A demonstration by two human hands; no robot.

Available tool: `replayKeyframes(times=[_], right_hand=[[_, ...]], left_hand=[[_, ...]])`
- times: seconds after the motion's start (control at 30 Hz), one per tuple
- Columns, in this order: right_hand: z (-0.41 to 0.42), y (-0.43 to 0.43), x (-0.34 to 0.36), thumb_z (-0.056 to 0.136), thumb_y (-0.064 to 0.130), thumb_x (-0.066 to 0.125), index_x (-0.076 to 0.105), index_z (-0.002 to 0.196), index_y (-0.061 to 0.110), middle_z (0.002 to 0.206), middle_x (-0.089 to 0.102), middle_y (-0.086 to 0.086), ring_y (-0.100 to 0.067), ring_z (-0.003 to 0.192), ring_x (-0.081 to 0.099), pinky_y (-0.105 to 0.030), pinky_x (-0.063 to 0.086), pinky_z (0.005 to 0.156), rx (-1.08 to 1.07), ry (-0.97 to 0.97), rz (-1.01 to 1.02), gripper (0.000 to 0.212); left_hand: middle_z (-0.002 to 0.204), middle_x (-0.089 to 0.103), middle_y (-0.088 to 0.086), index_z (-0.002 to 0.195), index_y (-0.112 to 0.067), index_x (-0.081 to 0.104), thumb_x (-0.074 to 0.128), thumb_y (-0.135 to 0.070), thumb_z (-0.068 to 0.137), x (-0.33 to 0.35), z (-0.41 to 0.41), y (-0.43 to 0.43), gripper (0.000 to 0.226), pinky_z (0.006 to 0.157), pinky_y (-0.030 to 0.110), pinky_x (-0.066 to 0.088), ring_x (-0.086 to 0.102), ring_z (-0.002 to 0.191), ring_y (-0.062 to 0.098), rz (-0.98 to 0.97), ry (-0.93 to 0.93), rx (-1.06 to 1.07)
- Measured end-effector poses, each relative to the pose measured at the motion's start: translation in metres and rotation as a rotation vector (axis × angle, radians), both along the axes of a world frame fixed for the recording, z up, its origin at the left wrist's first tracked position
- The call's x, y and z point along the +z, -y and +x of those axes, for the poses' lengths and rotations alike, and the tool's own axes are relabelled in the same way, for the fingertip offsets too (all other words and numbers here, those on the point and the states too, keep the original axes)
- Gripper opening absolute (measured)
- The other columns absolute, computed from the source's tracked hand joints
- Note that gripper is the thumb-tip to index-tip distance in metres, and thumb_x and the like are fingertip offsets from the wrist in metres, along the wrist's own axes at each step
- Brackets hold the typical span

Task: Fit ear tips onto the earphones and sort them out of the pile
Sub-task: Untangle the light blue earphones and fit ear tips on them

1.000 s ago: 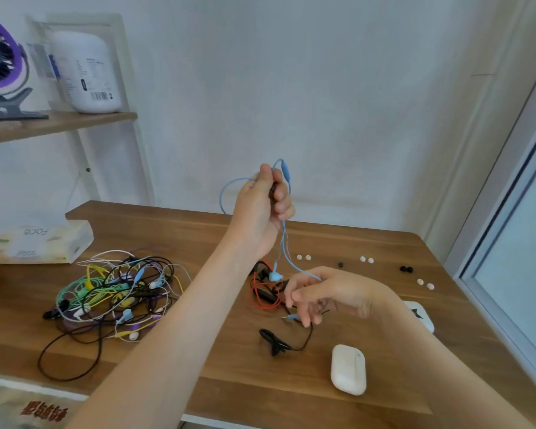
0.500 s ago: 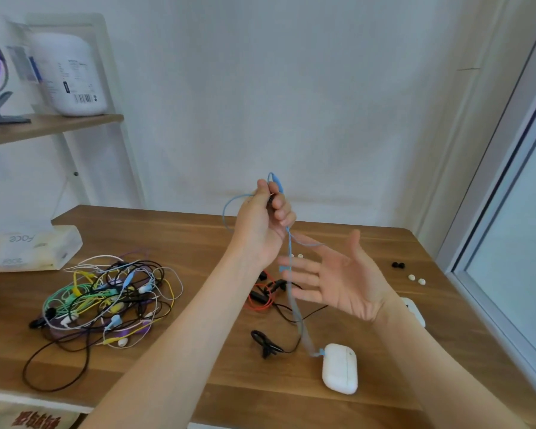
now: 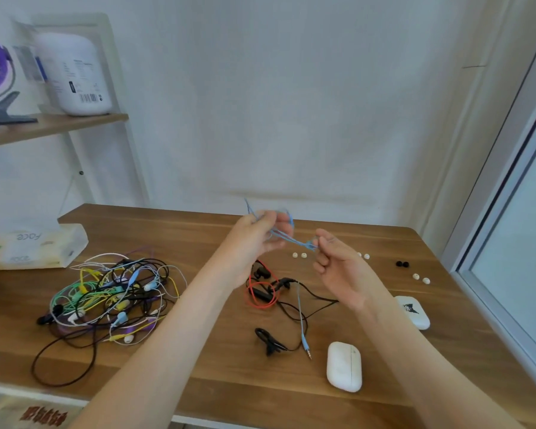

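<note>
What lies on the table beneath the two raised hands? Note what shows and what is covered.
An orange cable and black earphones lie tangled on the table, two white ear tips beyond. The left hand and right hand, gripping the blue cable, cover anything else.

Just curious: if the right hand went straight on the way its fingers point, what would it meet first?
Probably the left hand, which grips the same blue cable that the right hand pinches. The cable is stretched between them, though depth is hard to judge.

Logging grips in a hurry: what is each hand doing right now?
Left hand: closed around the blue earphone cable.
Right hand: pinching the same cable.
</note>
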State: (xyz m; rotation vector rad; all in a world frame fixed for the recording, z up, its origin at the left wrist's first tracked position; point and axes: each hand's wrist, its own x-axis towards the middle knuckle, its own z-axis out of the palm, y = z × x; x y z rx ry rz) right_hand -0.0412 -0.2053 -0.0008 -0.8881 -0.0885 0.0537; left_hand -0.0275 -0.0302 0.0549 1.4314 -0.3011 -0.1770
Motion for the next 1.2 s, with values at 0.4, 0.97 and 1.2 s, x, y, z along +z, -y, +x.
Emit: replayKeyframes(times=[0.4, 0.97, 1.2], right_hand=[[-0.001, -0.003, -0.008, 0.091, 0.003, 0.056, 0.052, 0.124, 0.009, 0.089, 0.064, -0.001, -0.011, 0.073, 0.050, -0.024, 0.041, 0.074, -0.099, 0.001, -0.259, 0.033], [-0.007, -0.033, -0.007, 0.090, 0.003, 0.060, 0.055, 0.118, 0.007, 0.087, 0.073, -0.001, -0.013, 0.083, 0.067, -0.024, 0.051, 0.058, -0.243, 0.109, -0.589, 0.029], [-0.006, -0.028, -0.014, 0.089, 0.001, 0.061, 0.061, 0.113, 0.001, 0.097, 0.071, 0.008, -0.003, 0.086, 0.065, -0.016, 0.048, 0.068, -0.270, 0.139, -0.606, 0.024]], left_hand=[[0.064, 0.056, 0.002, 0.078, -0.007, 0.066, 0.068, -0.038, 0.087, -0.025, 0.019, -0.072, 0.033, 0.053, 0.019, 0.044, 0.050, 0.056, 0.012, 0.816, -0.231, 0.100], [0.075, 0.069, -0.006, 0.092, -0.017, 0.061, 0.058, -0.022, 0.094, -0.040, 0.004, -0.012, 0.006, 0.070, 0.022, 0.051, 0.065, 0.071, 0.007, 0.653, 0.147, -0.094], [0.081, 0.068, -0.003, 0.092, -0.014, 0.064, 0.062, -0.015, 0.092, -0.035, 0.006, -0.019, 0.003, 0.072, 0.019, 0.051, 0.062, 0.072, 0.006, 0.627, 0.001, -0.142]])
